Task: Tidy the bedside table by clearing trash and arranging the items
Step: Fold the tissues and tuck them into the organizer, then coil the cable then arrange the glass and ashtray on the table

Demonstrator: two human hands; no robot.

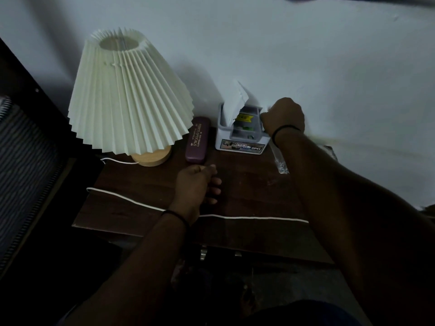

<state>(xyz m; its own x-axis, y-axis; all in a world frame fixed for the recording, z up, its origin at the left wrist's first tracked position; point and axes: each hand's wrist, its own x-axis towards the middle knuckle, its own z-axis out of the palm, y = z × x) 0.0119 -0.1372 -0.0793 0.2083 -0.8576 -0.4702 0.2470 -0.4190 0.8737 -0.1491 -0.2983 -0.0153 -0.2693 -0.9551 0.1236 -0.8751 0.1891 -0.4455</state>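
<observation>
Dark wood, worn and faintly streaked, makes up the top of the bedside table [247,184] that we see from the one head view. At its back left stands a lamp [129,95] with a cream shade folded into sharp pleats, flaring into a cone above a round pale wooden base. A thin white cord [254,217] runs from that base, loops off the left edge and crosses the front of the table in a nearly straight line.

Just right of the lamp base lies a maroon glasses case [197,140], an oblong with rounded ends and a matte, slightly grained skin, gold lettering along its lid. Beside it, against the wall, sits a white plastic organizer box [240,135], square and compartmented, with a printed label across its front. A stiff white paper [234,102] juts up out of its left compartment, and small packets with yellow and green print sit in the middle one.

Our right hand [283,116] is at the box's right rim, fingers curled and turned away from us; we cannot tell whether it pinches anything. Below its wrist a crinkled clear plastic wrapper [280,161] lies on the table's right edge. Our left hand [197,184] hovers over the table's middle, just before the case, fingers loosely curled, holding nothing. Each wrist wears a thin black band.
</observation>
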